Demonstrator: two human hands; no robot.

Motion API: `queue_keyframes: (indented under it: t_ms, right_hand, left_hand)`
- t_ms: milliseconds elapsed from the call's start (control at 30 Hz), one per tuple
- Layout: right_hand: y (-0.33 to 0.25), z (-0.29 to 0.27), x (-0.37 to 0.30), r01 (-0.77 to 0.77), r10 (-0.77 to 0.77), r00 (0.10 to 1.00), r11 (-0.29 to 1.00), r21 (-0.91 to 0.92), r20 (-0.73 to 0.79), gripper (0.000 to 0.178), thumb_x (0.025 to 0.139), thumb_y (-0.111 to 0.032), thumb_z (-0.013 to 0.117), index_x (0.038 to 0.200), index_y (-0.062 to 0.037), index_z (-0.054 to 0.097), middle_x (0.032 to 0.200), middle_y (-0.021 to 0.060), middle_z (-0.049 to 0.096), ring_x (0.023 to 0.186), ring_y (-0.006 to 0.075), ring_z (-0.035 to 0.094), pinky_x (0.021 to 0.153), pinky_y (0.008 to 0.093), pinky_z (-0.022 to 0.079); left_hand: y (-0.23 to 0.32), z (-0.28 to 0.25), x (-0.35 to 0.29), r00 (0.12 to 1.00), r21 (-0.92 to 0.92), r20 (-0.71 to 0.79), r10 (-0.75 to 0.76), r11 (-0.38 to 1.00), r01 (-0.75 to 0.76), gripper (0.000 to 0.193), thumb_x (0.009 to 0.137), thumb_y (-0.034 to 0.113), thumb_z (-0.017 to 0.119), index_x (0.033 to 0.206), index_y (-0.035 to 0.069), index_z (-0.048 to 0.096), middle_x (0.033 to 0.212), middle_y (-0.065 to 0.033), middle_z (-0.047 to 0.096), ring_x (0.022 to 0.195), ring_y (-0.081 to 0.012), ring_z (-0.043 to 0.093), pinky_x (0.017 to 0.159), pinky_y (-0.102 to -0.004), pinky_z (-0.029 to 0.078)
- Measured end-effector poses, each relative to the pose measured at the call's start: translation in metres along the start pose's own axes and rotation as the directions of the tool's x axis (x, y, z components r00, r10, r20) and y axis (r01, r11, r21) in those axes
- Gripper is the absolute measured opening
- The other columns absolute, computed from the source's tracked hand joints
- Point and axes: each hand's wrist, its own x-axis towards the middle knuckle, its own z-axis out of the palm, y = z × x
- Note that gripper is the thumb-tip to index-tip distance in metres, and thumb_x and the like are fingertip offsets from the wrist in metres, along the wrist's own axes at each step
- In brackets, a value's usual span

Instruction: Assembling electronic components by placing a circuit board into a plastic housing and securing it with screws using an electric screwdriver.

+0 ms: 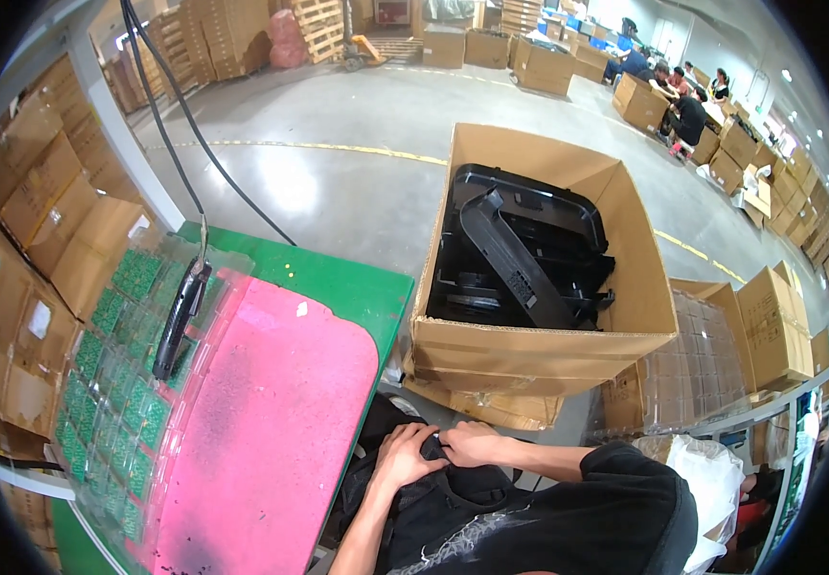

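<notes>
At my lap, just beyond the table edge, my two hands come together on a black fabric piece that looks like a bag or a fold of cloth. My left hand has its fingers bent over the near side of it. From the right, my right hand pinches its upper edge, the fingertips close to the left hand's. What lies between the fingers is small and dark, and I cannot make it out. Black clothing around the piece blends with it.
A green table with a pink mat stands at left. On it lie a black electric screwdriver with a hanging cable and clear trays of green circuit boards. Ahead, an open carton holds black plastic housings. People sit farther off.
</notes>
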Motion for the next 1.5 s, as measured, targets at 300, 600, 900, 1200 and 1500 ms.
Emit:
queue_keyframes:
  t_ms: [300,600,900,1200,1500]
  right_hand:
    - [-0.002,-0.001,0.001,0.000,0.000,1.000,1.000,-0.024,-0.002,0.031,0.086,-0.024,0.055,0.104,-0.0008,0.066,0.093,0.0263,0.067,0.088,0.0435,0.066,0.080,0.0520,0.052]
    - [0.004,0.007,0.001,0.017,-0.018,0.999,0.999,-0.033,-0.042,0.031,0.086,-0.026,0.056,0.105,-0.0040,0.066,0.086,0.0261,0.067,0.083,0.0445,0.066,0.078,0.0534,0.052]
    - [0.003,0.008,0.002,0.008,-0.009,1.000,0.999,-0.038,-0.030,0.031,0.087,-0.026,0.054,0.106,-0.0038,0.064,0.088,0.0258,0.067,0.085,0.0441,0.066,0.078,0.0533,0.052]
    - [0.005,0.009,0.001,0.021,-0.022,0.999,0.999,-0.038,-0.037,0.030,0.088,-0.025,0.054,0.106,-0.0031,0.063,0.087,0.0258,0.067,0.084,0.0443,0.065,0.077,0.0540,0.051]
    - [0.002,0.008,-0.006,0.029,-0.031,0.998,0.999,-0.034,-0.053,0.032,0.088,-0.026,0.054,0.107,-0.0015,0.063,0.089,0.0268,0.067,0.085,0.0447,0.065,0.077,0.0537,0.052]
  left_hand:
    - [-0.004,0.002,0.002,1.000,0.017,0.002,0.014,1.000,-0.014,0.065,0.064,0.040,0.078,0.121,0.013,0.062,0.121,-0.0086,0.060,0.116,-0.0302,0.054,0.097,-0.0453,0.044]
    - [0.002,-0.001,0.001,1.000,0.007,-0.012,0.002,1.000,-0.002,0.063,0.063,0.036,0.080,0.119,0.014,0.063,0.118,-0.0083,0.062,0.115,-0.0310,0.054,0.099,-0.0429,0.043]
    - [0.003,-0.001,0.001,1.000,0.010,-0.010,-0.009,1.000,0.009,0.064,0.062,0.035,0.080,0.120,0.014,0.063,0.120,-0.0081,0.062,0.116,-0.0308,0.054,0.099,-0.0431,0.043]
    - [0.005,-0.002,0.000,1.000,0.004,-0.018,-0.005,1.000,0.005,0.064,0.062,0.036,0.080,0.120,0.014,0.063,0.119,-0.0091,0.062,0.116,-0.0313,0.054,0.099,-0.0435,0.043]
    - [0.008,-0.001,-0.003,1.000,0.031,-0.022,0.003,1.000,-0.003,0.064,0.063,0.036,0.080,0.120,0.013,0.062,0.122,-0.0091,0.061,0.117,-0.0308,0.053,0.099,-0.0440,0.043]
